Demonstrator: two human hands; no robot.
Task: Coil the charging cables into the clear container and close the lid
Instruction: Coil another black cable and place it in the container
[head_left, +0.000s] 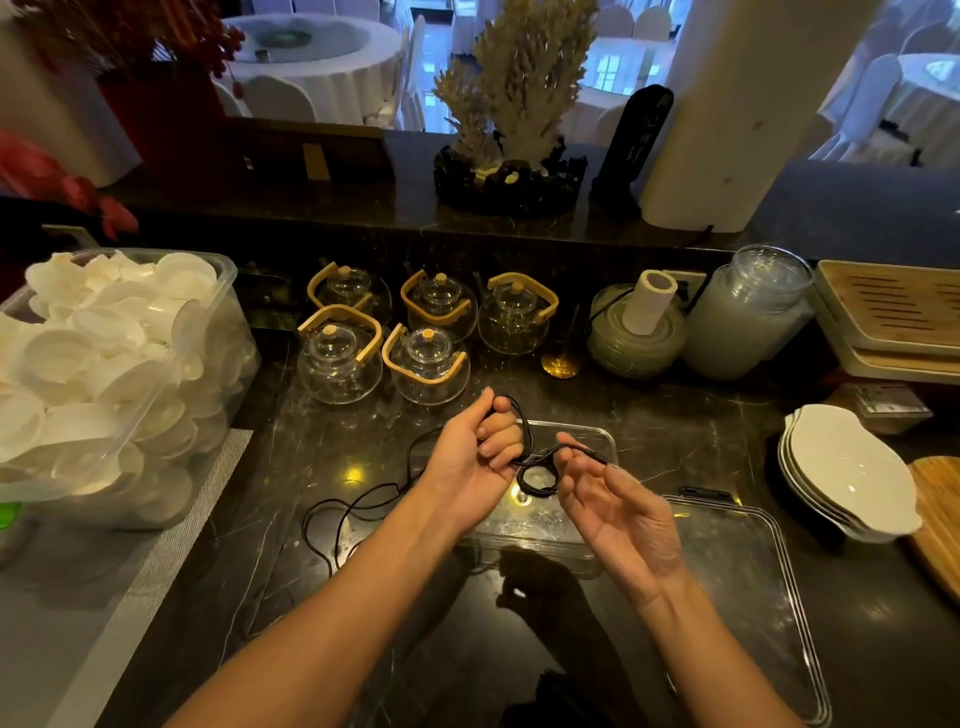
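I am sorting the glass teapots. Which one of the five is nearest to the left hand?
The front-right teapot, directly beyond the left hand; the other four stand farther back or left.

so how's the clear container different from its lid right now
The clear container sits behind the hands, with the black cable being coiled by the left hand and right hand above it; the lid lies flat to its right. The container has raised walls; the lid is shallow with a black latch. Both are transparent, on the dark counter.

Five glass teapots (384, 332) beside a tub of white dishes (104, 364)
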